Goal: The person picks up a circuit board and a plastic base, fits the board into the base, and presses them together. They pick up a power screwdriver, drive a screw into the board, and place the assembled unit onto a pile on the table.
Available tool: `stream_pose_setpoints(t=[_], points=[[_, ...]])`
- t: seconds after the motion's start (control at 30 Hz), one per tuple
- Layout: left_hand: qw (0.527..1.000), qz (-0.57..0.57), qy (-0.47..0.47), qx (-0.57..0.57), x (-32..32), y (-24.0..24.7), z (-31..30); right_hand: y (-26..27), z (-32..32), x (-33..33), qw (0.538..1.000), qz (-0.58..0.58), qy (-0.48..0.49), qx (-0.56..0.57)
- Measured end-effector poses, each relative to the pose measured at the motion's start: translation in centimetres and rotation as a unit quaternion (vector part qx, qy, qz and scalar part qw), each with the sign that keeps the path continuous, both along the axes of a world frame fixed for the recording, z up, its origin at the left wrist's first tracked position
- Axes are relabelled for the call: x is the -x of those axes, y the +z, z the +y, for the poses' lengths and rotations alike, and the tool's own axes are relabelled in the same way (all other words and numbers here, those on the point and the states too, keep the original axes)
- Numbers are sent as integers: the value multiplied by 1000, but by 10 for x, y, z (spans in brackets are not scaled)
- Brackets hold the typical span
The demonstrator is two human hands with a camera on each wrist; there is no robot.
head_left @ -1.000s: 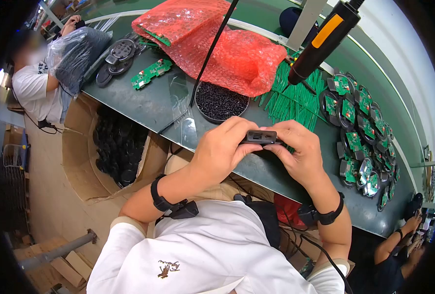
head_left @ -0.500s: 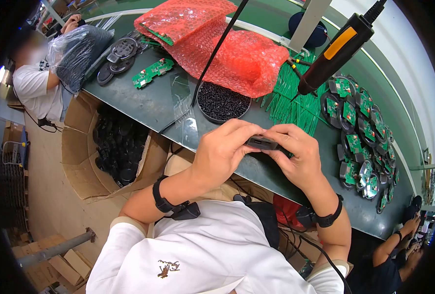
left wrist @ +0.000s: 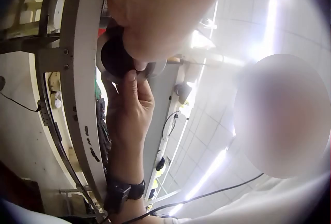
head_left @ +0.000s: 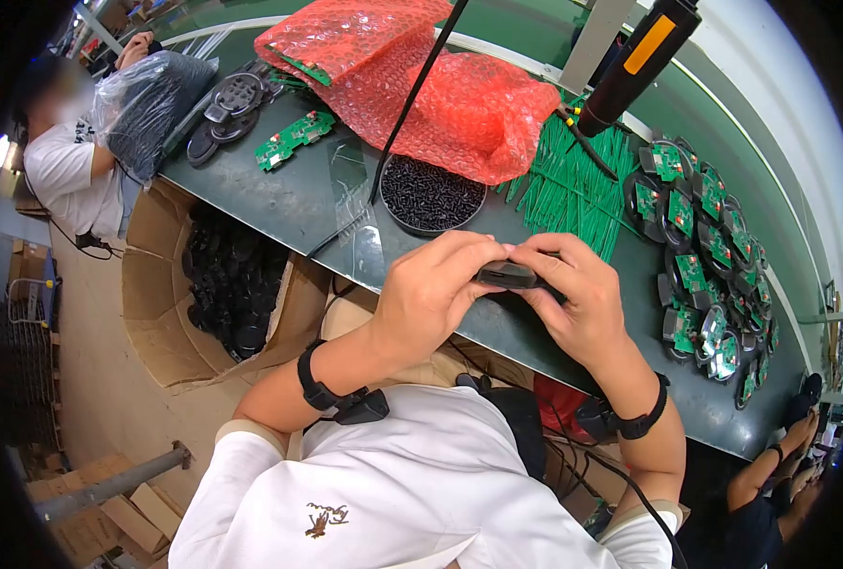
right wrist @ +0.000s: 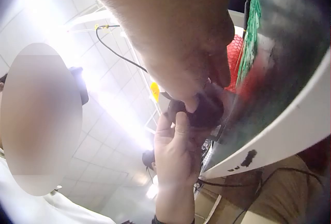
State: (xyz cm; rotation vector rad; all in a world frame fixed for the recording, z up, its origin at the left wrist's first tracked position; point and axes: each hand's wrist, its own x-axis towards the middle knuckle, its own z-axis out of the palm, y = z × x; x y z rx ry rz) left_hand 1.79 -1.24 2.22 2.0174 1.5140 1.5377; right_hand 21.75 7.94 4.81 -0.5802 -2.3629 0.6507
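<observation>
My left hand (head_left: 431,289) and right hand (head_left: 581,289) pinch the black casing (head_left: 509,276), fingers curled, by the table's (head_left: 502,329) near edge; its end face shows less now: mid-turn, I judge.

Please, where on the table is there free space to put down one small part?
Bare table: between the single green board and the front edge; also between the right hand and the heaped boards. Crowded: the back, with red bubble wrap and green strips.

Head view facing down, close wrist views angled upward; black device (head_left: 507,276) shared
</observation>
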Motion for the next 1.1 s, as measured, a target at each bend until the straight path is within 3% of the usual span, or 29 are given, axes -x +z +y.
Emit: stream_pose_setpoints(t=[1.1], points=[[998,-65,-8,23,2,-1,-5,-1,-1,0,1000,15,5,9]])
